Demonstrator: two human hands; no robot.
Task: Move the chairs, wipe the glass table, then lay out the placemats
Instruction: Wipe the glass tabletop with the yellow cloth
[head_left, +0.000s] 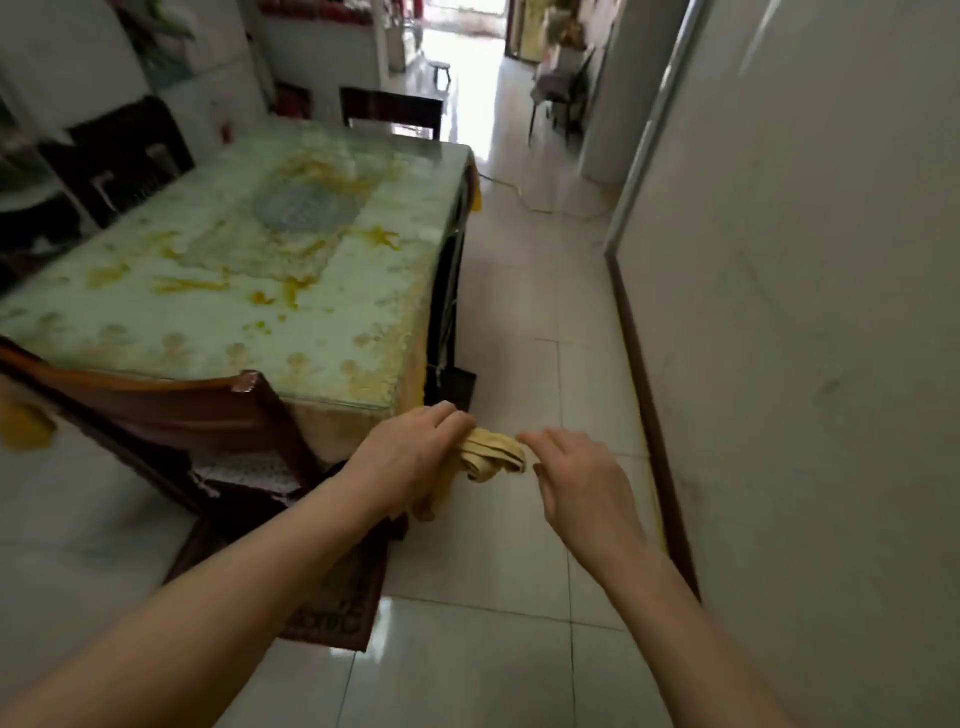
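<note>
The glass table (156, 322) fills the left half, with a green and yellow patterned cloth under its glass. A round grey placemat (306, 208) lies near its middle. My left hand (410, 457) is shut on a bunched yellow cloth (493, 454) just off the table's near right corner. My right hand (582, 493) hovers beside the cloth with fingers apart, its fingertips at the cloth's edge. A brown wooden chair (182, 410) stands at the near end, a dark chair (124, 156) at the left side, another dark chair (392, 111) at the far end.
A white wall (805, 312) with a dark skirting runs along the right. Pale floor tiles (519, 312) form a corridor between table and wall. A patterned rug (337, 597) lies under the near chair. A further chair (561, 93) stands in the far hallway.
</note>
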